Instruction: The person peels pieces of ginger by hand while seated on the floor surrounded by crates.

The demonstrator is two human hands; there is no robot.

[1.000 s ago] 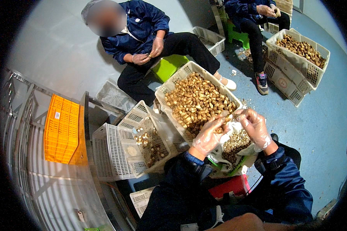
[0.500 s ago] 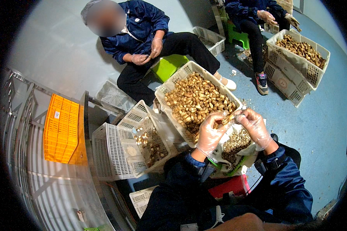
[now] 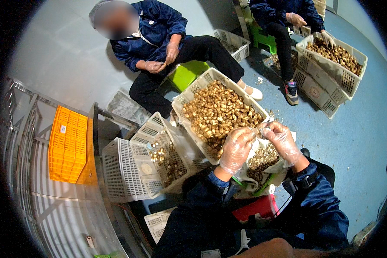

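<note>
1. Small golden-brown mushroom-like piece (image 3: 258, 130): between the two grips, its visible part running roughly sideways from left fingertips to right. Which end points which way cannot be told; the fingers cover most of it.
2. Left grip (image 3: 238, 148), in a clear plastic glove: clamped on the piece's left side.
3. Right grip (image 3: 284, 144), gloved likewise: fingertips together on its right side; whether they pinch anything else is hidden.
4. Just below the grips: one heap of pale and dark scraps (image 3: 261, 162) in a white liner (image 3: 241, 175), partly covered by the left grip.
5. Ahead and left of the left grip: one white perforated plastic crate (image 3: 194, 136), heaped with brown pieces (image 3: 221, 107) too many to count.
6. Farther left of the grips: one tilted white crate (image 3: 147, 132) with scattered pieces, then yellow-orange plastic crates (image 3: 69, 146), their number unclear.
7. Beyond the grips: two seated co-workers, the right one's head cut off.
</note>
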